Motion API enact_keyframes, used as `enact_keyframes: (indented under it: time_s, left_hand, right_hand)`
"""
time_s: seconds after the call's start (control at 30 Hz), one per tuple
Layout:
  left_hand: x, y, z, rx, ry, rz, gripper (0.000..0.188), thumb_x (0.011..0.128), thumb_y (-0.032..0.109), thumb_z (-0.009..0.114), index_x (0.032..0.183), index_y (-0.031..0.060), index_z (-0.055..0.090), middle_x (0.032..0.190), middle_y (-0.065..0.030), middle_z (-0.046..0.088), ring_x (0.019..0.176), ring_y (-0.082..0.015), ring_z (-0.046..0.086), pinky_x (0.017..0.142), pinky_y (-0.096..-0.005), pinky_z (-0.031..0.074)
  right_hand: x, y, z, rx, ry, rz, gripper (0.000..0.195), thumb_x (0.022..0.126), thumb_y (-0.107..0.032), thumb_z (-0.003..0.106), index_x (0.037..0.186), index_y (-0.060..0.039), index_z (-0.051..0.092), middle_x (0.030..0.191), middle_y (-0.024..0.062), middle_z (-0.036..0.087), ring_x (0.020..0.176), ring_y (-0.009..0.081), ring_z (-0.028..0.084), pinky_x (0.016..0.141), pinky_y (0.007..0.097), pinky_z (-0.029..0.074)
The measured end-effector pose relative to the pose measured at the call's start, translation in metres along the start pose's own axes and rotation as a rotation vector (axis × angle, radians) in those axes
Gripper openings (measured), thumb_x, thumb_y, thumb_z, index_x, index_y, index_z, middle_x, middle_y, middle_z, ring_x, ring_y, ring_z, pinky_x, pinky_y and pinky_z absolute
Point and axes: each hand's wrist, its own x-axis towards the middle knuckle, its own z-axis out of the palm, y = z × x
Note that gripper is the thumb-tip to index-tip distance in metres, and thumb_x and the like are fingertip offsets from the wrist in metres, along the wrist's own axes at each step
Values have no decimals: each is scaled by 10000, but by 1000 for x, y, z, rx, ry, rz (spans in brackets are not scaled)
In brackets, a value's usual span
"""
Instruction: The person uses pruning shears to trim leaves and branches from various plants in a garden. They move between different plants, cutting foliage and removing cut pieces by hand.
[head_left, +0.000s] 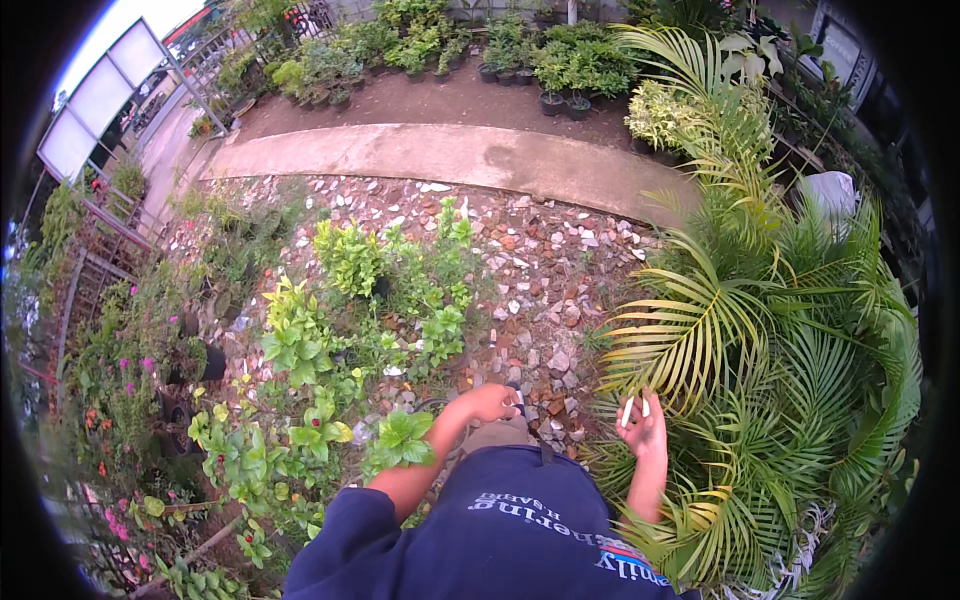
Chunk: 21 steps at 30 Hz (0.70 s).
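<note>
My right hand (643, 421) is raised beside the yellowing palm frond (701, 319), with small white pieces (628, 412) between its fingers; what they are I cannot tell. In front of my waist is my left hand (495, 403), its fingers curled; whether it holds anything is not plain. A leafy green shrub tip (405, 439) touches or overlaps my left forearm. Below the hands the ground is strewn with broken stones and tile pieces (559, 360).
A concrete path (450, 154) crosses ahead, with potted shrubs (585, 67) beyond it. Flowering bushes (127, 375) and light green shrubs (296, 337) stand on the left. Dense palms (817, 360) crowd the right, near a whitish sack (829, 193).
</note>
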Motion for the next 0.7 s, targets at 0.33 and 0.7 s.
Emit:
enact_keyframes:
  time_s: [0.33,0.7]
  left_hand:
    - [81,-69,-156,-586,475,-43,360,961,274,713,1204,13,670,1095,-107,739,1029,-188,687,923,-352,534]
    - [96,-128,-221,-1012,597,-389,351,951,274,733,1185,17,685,997,-42,712,846,-120,644,750,-285,513]
  right_hand:
    - [116,-46,184,-78,-107,122,542,987,-511,600,1325,-90,545,1197,155,652,922,298,652,770,430,546]
    - [326,-112,352,-167,-226,427,497,866,-516,742,1130,-106,641,984,102,681,907,268,647,767,399,531]
